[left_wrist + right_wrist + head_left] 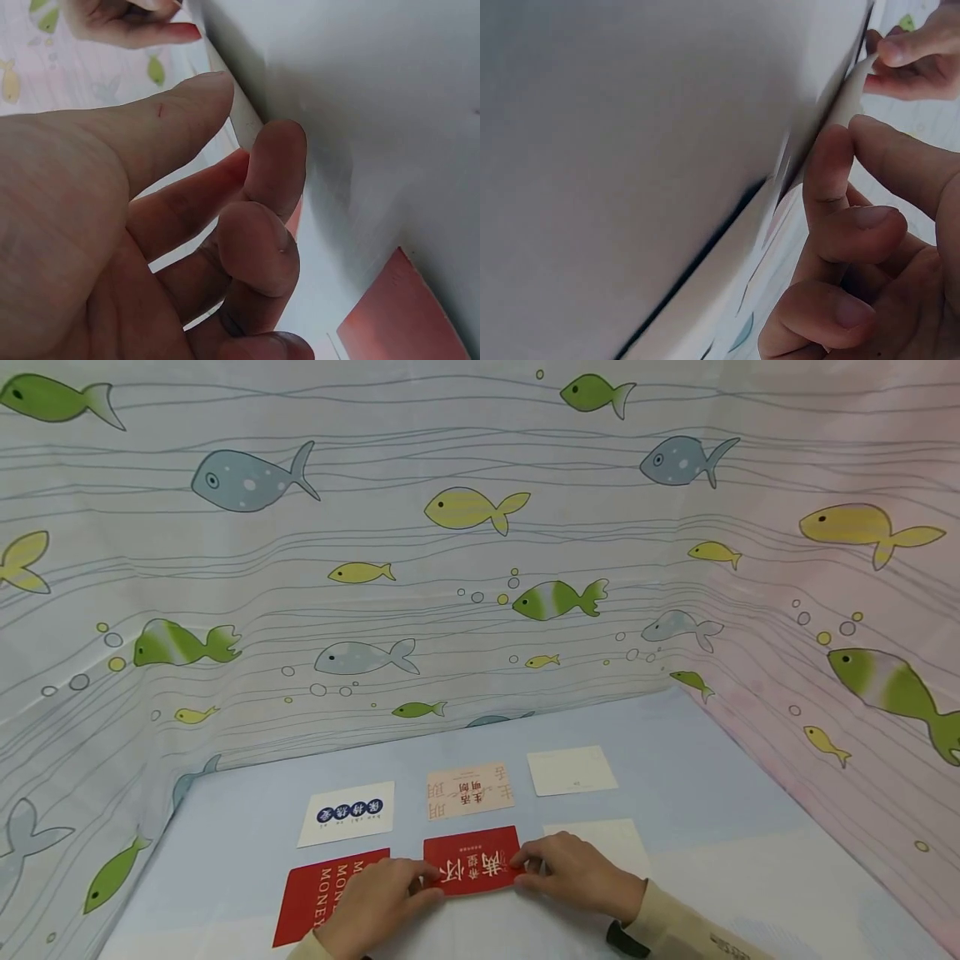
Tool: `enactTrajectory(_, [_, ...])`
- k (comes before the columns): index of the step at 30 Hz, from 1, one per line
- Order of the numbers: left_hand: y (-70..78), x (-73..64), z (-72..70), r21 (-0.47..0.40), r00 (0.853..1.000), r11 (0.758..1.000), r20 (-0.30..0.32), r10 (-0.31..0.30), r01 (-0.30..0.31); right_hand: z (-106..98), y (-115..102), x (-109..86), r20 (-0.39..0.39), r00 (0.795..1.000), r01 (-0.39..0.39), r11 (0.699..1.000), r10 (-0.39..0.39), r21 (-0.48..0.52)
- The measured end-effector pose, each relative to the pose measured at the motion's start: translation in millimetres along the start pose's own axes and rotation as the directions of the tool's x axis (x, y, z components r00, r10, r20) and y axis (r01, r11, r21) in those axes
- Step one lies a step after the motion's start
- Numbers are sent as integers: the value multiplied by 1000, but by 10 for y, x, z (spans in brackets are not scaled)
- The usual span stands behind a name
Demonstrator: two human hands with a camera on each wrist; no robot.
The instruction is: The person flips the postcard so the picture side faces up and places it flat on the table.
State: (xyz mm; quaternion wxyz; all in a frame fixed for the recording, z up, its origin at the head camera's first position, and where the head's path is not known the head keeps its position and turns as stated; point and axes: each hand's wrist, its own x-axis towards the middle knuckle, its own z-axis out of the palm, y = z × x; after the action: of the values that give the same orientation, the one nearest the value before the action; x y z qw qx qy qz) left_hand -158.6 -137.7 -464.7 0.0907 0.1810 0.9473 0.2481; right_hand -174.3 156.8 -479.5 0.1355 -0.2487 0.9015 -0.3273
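A red card [480,843] with white Chinese characters lies between the two hands in the head view, its near edge bowed. At its left side, the left hand [382,897] pinches the edge between thumb and fingers. The right hand [573,870] pinches the opposite edge. Seen from the right wrist, the card's pale underside [849,96] slants up off the table between both hands. The left hand partly covers another red card [303,893] printed with MONEY. Behind the right hand is a pale card [626,839], partly hidden.
Farther back lie a white card [318,827] with blue dots, a peach card [442,785] with characters and a plain cream card [570,768]. A pale cloth covers the table [712,777]. Fish-printed curtain [450,443] encloses the back and sides.
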Motion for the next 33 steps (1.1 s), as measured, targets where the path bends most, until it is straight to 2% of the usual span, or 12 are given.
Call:
enactTrajectory(10, [1,15,15,-2,1000,1000,1,5,-5,-14,-40,9,10,1000,-6,1000,7,-27])
enactTrajectory(22, [29,10,28,18,998,998,-3,-61,61,8,-21,8,15,1000,-12,1000,13,-26])
enactTrajectory(33, [29,23,44,14,999,999,-12,-52,52,16,16,-3,12,1000,-10,1000,10,-17])
